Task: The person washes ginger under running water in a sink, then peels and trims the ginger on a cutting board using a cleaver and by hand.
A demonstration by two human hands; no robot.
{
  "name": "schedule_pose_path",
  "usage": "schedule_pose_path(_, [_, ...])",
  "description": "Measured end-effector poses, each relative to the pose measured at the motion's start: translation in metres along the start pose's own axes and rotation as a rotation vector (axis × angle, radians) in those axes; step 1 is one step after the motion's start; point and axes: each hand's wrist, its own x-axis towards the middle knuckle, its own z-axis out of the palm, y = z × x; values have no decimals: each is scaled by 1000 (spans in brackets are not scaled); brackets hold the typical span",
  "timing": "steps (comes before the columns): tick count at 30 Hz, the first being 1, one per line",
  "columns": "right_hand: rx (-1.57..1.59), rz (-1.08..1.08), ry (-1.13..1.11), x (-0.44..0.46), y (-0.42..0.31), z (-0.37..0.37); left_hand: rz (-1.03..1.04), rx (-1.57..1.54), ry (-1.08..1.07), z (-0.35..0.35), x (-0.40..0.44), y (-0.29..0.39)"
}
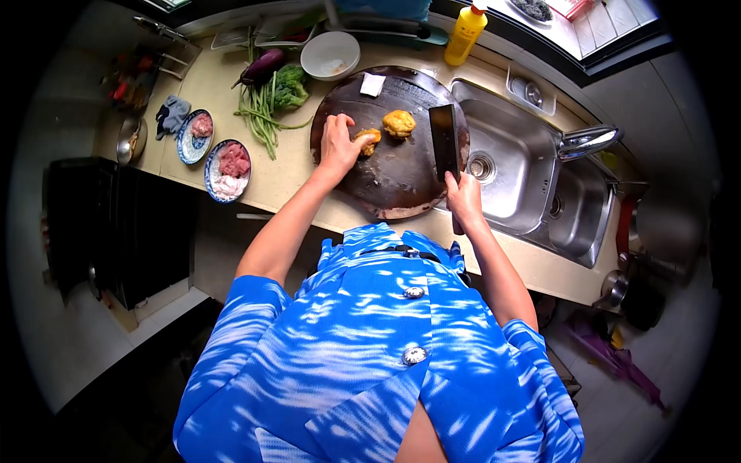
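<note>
Two yellow-brown pcs sit on the round dark board [401, 185]: the larger lump [399, 123] lies loose nr the middle, the smaller lump [370, 142] just to its lower left, at the L hand [338, 144]. L hand is half curled, thumb touching the smaller lump, fingers bent over toward the board (can't tell if it's gripping or only resting there). R hand [465, 198] is closed round the handle of a cleaver [443, 139], dark blade pointing away from the body, over the board's R side nr the sink [505, 147]; can't tell if the blade touches the wood. Small white pc [372, 85] at the board's far edge. L of the board, on the beige counter [278, 185]: long green stalks [262, 119], leafy greens [289, 87], a purple eggplant [263, 66] & a white bowl [330, 55] behind. Further L, two blue-patterned dishes: the nearer dish [209, 184] w/ pink meat [234, 160] plus paler stuff, the farther dish [187, 149] w/ a smaller pink lump [202, 125], grey-blue cloth [172, 116] beside it. Yellow bottle [466, 35] stands behind the board, by the window
</note>
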Motion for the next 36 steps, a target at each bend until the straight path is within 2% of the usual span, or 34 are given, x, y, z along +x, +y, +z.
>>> schedule_pose_path(2, [-30, -106, 37, -5, -6, -2, 164, 3, 50, 5, -10, 5])
schedule_pose_path(6, [-89, -295, 32, -15, -22, 1, 218, 15, 2, 17, -15, 5])
schedule_pose_path(10, [-191, -373, -84, -26, -40, 4, 294, -119, -40, 15, -16, -10])
schedule_pose_path(12, [-218, -398, -101, -26, -36, 15, 334, -137, -4, 14, -19, -14])
schedule_pose_path(15, [-302, -457, -119, -25, -35, 29, 411, -267, 232, 11, -24, -13])
schedule_pose_path(19, [-422, -525, -144, -23, -39, 40, 403, -184, 88, 21, -23, -28])
schedule_pose_path(21, [-450, -544, -154, -20, -40, 45, 394, -120, 249, 25, -27, -24])
schedule_pose_path(22, [-481, -539, -177, -19, -40, 47, 393, -121, 248, 26, -27, -23])
schedule_pose_path(24, [-515, -529, -201, -17, -39, 49, 400, -187, 335, 29, -25, -23])
schedule_pose_path(28, [-595, -552, -155, -17, -40, 54, 367, -249, 325, 37, -24, -29])
schedule_pose_path(30, [-621, -573, -127, -15, -40, 55, 250, -427, 226, 43, -23, -30])
schedule_pose_path(34, [-624, -530, -157, -11, -45, 54, 310, -328, 280, 54, -20, -36])
schedule_pose_path(36, [-635, -506, -176, -8, -50, 55, 155, -566, 185, 59, -19, -37])
